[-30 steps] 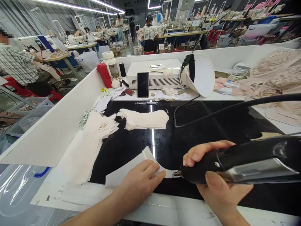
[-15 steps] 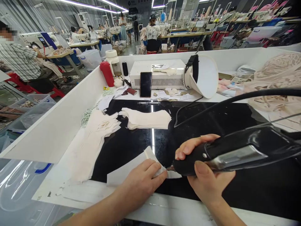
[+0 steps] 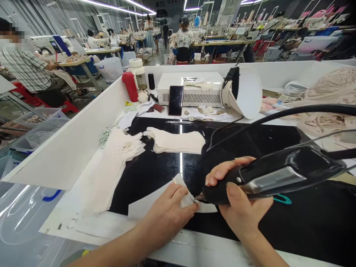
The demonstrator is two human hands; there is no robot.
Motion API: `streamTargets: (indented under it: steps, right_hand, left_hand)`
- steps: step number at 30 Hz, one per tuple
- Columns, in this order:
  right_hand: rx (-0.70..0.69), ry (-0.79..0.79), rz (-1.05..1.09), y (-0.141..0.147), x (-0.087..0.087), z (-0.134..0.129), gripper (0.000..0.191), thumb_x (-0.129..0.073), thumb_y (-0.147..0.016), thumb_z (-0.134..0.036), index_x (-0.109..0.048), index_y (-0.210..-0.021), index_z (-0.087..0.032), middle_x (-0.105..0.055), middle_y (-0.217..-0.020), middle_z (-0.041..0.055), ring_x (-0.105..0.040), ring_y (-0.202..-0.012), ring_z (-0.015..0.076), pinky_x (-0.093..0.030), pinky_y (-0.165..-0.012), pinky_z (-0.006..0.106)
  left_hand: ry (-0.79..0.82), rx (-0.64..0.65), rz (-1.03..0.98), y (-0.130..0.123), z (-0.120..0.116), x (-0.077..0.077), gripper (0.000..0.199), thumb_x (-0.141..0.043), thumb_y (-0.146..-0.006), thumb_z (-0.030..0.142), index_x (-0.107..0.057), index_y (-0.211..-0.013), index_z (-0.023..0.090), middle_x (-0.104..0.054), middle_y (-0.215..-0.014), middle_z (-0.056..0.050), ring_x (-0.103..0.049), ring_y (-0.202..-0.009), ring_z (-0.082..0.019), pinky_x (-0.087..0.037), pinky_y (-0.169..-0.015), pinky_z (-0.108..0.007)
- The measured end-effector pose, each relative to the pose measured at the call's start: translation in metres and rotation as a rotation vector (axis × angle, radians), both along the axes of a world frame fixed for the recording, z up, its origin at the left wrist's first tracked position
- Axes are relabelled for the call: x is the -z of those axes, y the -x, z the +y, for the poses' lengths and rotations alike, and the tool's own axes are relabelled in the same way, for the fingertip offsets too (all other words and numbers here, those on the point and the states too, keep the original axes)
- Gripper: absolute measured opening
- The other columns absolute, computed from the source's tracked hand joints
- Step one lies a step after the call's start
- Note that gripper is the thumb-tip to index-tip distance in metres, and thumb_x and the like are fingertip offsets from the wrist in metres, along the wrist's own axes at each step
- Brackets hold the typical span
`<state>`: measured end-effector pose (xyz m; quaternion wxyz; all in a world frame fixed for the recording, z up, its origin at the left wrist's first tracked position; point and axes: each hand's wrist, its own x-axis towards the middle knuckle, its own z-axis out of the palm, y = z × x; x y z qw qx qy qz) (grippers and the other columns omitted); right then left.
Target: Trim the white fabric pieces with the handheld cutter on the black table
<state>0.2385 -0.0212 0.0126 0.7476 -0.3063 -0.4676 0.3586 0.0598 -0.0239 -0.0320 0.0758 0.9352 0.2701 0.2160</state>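
My right hand point(image 3: 241, 204) grips a bulky black corded hand tool point(image 3: 267, 174) with a silver strip along its side and a narrow metal tip. That tip meets the edge of a pale cut fabric piece point(image 3: 147, 198), right beside my left fingertips. With fingers closed together, my left hand point(image 3: 172, 207) holds a folded part of this piece down on the black tabletop point(image 3: 172, 165). My left palm and fingers hide the middle of the piece. Just past my right hand lies a teal loop point(image 3: 283, 199), partly covered.
A stack of cream cut pieces point(image 3: 178, 141) lies ahead, and a larger pile point(image 3: 111, 170) at left. Behind stand a phone point(image 3: 175, 100), a white vented box point(image 3: 191, 89), a white cone-shaped shade point(image 3: 247, 92) and a red bottle point(image 3: 129, 87). The tool's black cable point(image 3: 278, 113) arcs across the right.
The tool and my right hand have shifted slightly left, uncovering the teal loop. My left fingers have closed in around the fold near the tip. The view has tilted a little.
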Motion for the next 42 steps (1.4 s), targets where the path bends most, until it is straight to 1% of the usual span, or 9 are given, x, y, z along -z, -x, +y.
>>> streamTargets:
  steps: [6, 10, 14, 23, 29, 34, 36, 39, 42]
  right_hand:
    - [0.024, -0.004, 0.018, 0.002, -0.003, 0.005, 0.036, -0.080, -0.091, -0.033, -0.060, -0.120, -0.029, -0.063, -0.085, -0.0028, -0.062, -0.069, 0.0166, -0.057, -0.064, 0.033]
    - [0.011, -0.009, 0.023, 0.005, -0.003, 0.008, 0.035, -0.080, -0.090, -0.031, -0.060, -0.118, -0.029, -0.064, -0.085, -0.0028, -0.062, -0.068, 0.0162, -0.057, -0.064, 0.033]
    - [0.029, 0.013, 0.014, 0.006, -0.002, 0.010, 0.032, -0.078, -0.091, -0.029, -0.060, -0.117, -0.029, -0.064, -0.083, -0.0030, -0.063, -0.067, 0.0160, -0.057, -0.064, 0.033]
    - [0.034, -0.020, 0.043, 0.005, -0.006, 0.015, 0.036, -0.082, -0.088, -0.034, -0.061, -0.116, -0.029, -0.064, -0.082, -0.0032, -0.062, -0.065, 0.0162, -0.056, -0.062, 0.032]
    - [0.029, -0.015, 0.017, 0.007, -0.001, 0.017, 0.036, -0.081, -0.088, -0.037, -0.060, -0.116, -0.029, -0.063, -0.082, -0.0029, -0.062, -0.064, 0.0172, -0.056, -0.061, 0.034]
    - [0.002, -0.019, 0.027, 0.008, 0.006, 0.018, 0.031, -0.077, -0.092, -0.029, -0.061, -0.118, -0.028, -0.064, -0.084, -0.0008, -0.063, -0.068, 0.0169, -0.058, -0.062, 0.033]
    - [0.007, -0.003, 0.010, 0.008, 0.009, 0.019, 0.028, -0.074, -0.094, -0.026, -0.060, -0.118, -0.027, -0.064, -0.084, 0.0000, -0.063, -0.069, 0.0169, -0.059, -0.064, 0.034]
    - [0.000, -0.003, -0.007, 0.005, 0.014, 0.021, 0.028, -0.073, -0.095, -0.026, -0.059, -0.119, -0.027, -0.065, -0.084, 0.0009, -0.064, -0.069, 0.0171, -0.060, -0.064, 0.033]
    - [0.025, 0.000, -0.029, -0.001, 0.018, 0.022, 0.031, -0.075, -0.093, -0.028, -0.059, -0.120, -0.027, -0.066, -0.084, 0.0011, -0.066, -0.070, 0.0174, -0.061, -0.066, 0.032]
  left_hand:
    - [-0.018, -0.009, -0.019, -0.001, 0.000, 0.001, 0.020, -0.055, -0.104, 0.018, -0.068, -0.119, 0.021, -0.055, -0.109, -0.010, -0.053, -0.105, -0.023, -0.055, -0.101, -0.042]
    - [-0.014, -0.009, -0.012, -0.002, 0.000, 0.000, 0.018, -0.056, -0.103, 0.018, -0.068, -0.117, 0.020, -0.056, -0.108, -0.010, -0.054, -0.103, -0.023, -0.056, -0.097, -0.041]
    - [-0.017, -0.011, 0.006, -0.002, 0.000, 0.000, 0.016, -0.056, -0.103, 0.017, -0.067, -0.115, 0.019, -0.056, -0.106, -0.010, -0.055, -0.104, -0.023, -0.056, -0.097, -0.040]
    - [0.012, -0.017, -0.011, -0.001, 0.000, 0.002, 0.019, -0.059, -0.101, 0.017, -0.068, -0.117, 0.022, -0.056, -0.113, -0.010, -0.055, -0.106, -0.023, -0.056, -0.098, -0.040]
    - [0.004, -0.019, -0.023, 0.000, -0.001, 0.005, 0.019, -0.059, -0.102, 0.018, -0.068, -0.119, 0.022, -0.057, -0.114, -0.011, -0.055, -0.106, -0.023, -0.057, -0.098, -0.042]
    - [-0.028, -0.003, -0.054, -0.001, 0.001, 0.014, 0.019, -0.063, -0.099, 0.018, -0.067, -0.117, 0.021, -0.057, -0.110, -0.011, -0.056, -0.104, -0.024, -0.059, -0.092, -0.040]
    - [-0.094, 0.011, -0.114, -0.002, 0.004, 0.021, 0.018, -0.065, -0.096, 0.017, -0.067, -0.114, 0.021, -0.056, -0.107, -0.010, -0.056, -0.101, -0.023, -0.059, -0.088, -0.037]
    - [-0.248, 0.008, -0.209, -0.003, 0.010, 0.032, 0.016, -0.069, -0.092, 0.018, -0.067, -0.108, 0.022, -0.056, -0.101, -0.009, -0.057, -0.092, -0.022, -0.059, -0.081, -0.033]
    - [-0.293, 0.002, -0.205, -0.003, 0.016, 0.039, 0.021, -0.068, -0.098, 0.028, -0.066, -0.118, 0.024, -0.060, -0.101, -0.008, -0.059, -0.089, -0.020, -0.058, -0.075, -0.027]
